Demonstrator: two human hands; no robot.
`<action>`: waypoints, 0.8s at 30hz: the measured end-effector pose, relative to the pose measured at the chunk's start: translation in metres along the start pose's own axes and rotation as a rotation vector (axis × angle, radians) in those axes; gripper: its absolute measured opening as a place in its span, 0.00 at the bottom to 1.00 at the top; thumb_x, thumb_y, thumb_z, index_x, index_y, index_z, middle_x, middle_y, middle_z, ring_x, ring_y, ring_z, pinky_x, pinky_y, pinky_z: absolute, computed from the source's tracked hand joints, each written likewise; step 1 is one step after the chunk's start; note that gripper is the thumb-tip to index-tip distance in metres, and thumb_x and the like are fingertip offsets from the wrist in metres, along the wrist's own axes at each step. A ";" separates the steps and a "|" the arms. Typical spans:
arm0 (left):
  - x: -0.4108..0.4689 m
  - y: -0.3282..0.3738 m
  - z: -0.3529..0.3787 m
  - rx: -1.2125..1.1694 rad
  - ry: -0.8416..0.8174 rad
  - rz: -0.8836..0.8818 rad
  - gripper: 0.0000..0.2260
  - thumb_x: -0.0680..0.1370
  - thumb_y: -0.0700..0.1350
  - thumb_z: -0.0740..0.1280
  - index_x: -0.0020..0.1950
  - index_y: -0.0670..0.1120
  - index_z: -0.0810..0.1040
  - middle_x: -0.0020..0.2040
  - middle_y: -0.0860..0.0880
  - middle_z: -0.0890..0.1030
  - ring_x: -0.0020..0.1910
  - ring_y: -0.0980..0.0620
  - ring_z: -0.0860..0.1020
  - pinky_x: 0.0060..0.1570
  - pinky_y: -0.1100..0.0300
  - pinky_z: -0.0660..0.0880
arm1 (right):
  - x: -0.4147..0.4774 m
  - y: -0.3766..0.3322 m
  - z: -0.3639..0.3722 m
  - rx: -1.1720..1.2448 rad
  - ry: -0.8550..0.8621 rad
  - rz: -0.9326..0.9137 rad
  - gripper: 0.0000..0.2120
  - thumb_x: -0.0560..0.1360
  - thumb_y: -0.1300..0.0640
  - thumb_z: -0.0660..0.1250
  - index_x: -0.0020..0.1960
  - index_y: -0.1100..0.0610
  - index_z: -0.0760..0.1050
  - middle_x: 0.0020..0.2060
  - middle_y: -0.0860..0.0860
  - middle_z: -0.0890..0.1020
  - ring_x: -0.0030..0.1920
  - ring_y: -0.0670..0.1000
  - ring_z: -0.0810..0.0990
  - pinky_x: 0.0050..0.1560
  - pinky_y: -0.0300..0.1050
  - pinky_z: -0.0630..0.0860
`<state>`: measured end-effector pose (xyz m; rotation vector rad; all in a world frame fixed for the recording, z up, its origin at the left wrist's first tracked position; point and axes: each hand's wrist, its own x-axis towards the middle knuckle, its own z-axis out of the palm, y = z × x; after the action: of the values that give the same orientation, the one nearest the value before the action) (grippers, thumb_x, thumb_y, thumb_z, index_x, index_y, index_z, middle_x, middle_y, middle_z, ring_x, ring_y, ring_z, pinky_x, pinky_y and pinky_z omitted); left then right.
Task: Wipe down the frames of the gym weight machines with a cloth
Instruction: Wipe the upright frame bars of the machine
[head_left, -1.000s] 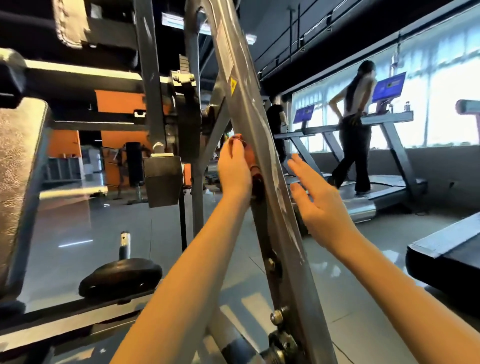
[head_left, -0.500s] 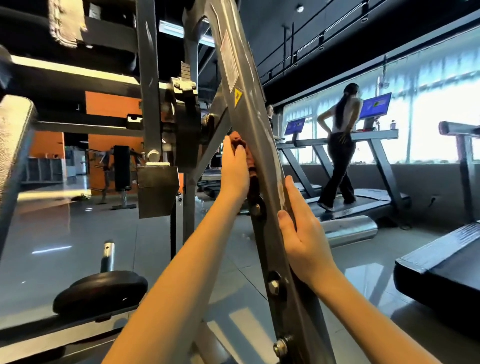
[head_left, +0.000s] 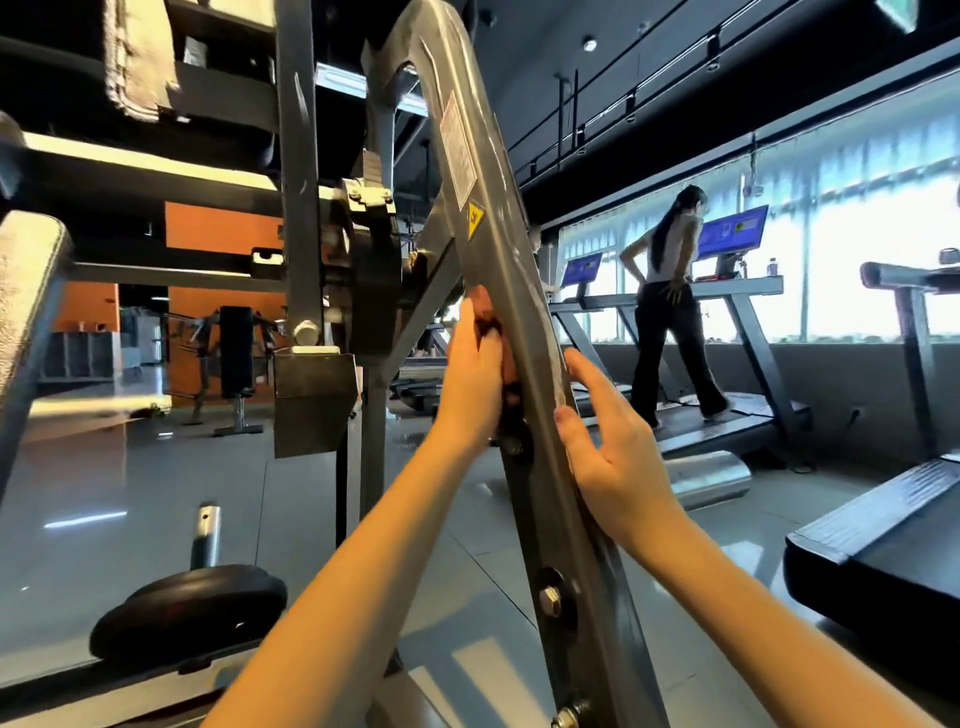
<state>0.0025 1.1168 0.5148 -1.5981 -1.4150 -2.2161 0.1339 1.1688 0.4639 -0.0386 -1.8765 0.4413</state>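
Right hand (head_left: 613, 457) has landed, fingers straight, on the scuffed frame (head_left: 493, 249); left hand (head_left: 475, 374) presses the cloth (head_left: 488, 314) flat, treadmills (head_left: 737, 421) behind.

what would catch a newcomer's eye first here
The slanted grey frame beam fills the centre, with the left hand pressing a reddish cloth on its left edge and the right hand resting on its right. Behind, at right, a person is on a treadmill by bright windows.
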 end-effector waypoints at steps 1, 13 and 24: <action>-0.017 -0.005 0.002 -0.016 -0.032 0.043 0.13 0.84 0.45 0.54 0.68 0.57 0.68 0.56 0.45 0.77 0.48 0.54 0.80 0.43 0.67 0.78 | 0.013 -0.004 -0.001 0.004 0.004 -0.032 0.24 0.78 0.54 0.59 0.74 0.54 0.63 0.62 0.43 0.73 0.61 0.32 0.70 0.59 0.22 0.64; 0.010 0.002 -0.003 -0.051 -0.026 0.109 0.16 0.84 0.38 0.53 0.64 0.57 0.68 0.55 0.52 0.78 0.51 0.60 0.80 0.51 0.64 0.77 | 0.065 0.005 0.015 -0.028 0.085 -0.078 0.27 0.75 0.54 0.67 0.73 0.56 0.66 0.63 0.50 0.76 0.63 0.44 0.73 0.60 0.23 0.64; 0.042 0.009 -0.011 -0.029 -0.042 0.108 0.15 0.85 0.41 0.53 0.70 0.51 0.66 0.54 0.50 0.80 0.47 0.60 0.81 0.44 0.68 0.76 | 0.064 0.004 0.021 0.019 0.120 -0.053 0.29 0.74 0.52 0.64 0.73 0.57 0.65 0.63 0.52 0.76 0.63 0.47 0.74 0.63 0.31 0.68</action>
<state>-0.0194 1.1218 0.5527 -1.6976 -1.2793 -2.1651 0.0914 1.1816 0.5151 -0.0027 -1.7508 0.4113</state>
